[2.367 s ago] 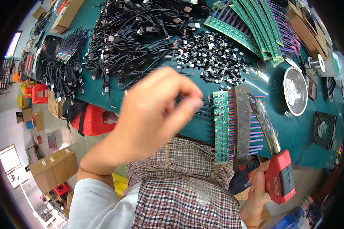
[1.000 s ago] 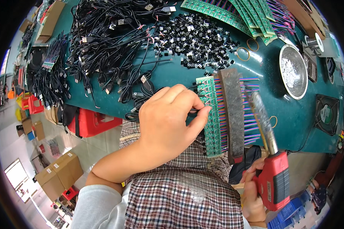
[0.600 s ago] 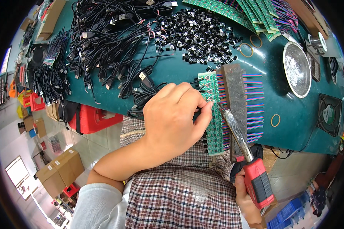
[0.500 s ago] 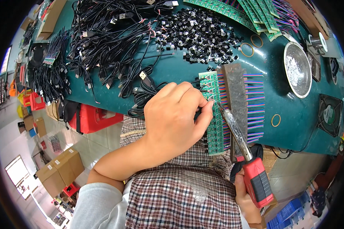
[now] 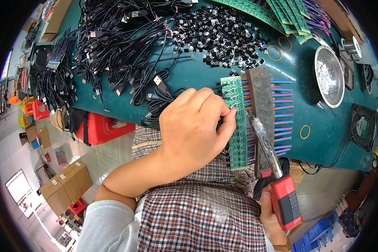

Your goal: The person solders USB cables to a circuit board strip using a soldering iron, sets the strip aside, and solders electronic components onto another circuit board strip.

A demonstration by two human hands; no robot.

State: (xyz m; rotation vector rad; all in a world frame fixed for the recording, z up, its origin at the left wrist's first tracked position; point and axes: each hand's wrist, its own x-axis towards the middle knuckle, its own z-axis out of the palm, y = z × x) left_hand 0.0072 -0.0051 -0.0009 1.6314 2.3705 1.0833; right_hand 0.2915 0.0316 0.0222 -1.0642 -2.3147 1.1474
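Observation:
My left hand (image 5: 195,130) is closed in a pinch on the end of a black cable (image 5: 217,87), whose fine wire ends sit against a green circuit board (image 5: 239,138). Several wires are joined along the board's upper part. My right hand (image 5: 272,220) grips a soldering iron (image 5: 286,201) by its red and black handle. The iron's tip points up beside the board's right edge, a little apart from the wires in my left fingers. Across the ribbon wires (image 5: 282,119) of the board lies a dark, heavy bar (image 5: 262,109).
Black USB cables (image 5: 117,50) pile up on the left of the green table (image 5: 298,80). Small black connectors (image 5: 222,38) are heaped at the back, near stacked circuit boards (image 5: 281,17). Rightward are a metal bowl (image 5: 329,75), a solder spool (image 5: 352,48) and a fan (image 5: 362,127).
The soldering iron's tip has drawn slightly to the right, away from the wire ends at the board. My left hand keeps its pinch in nearly the same place.

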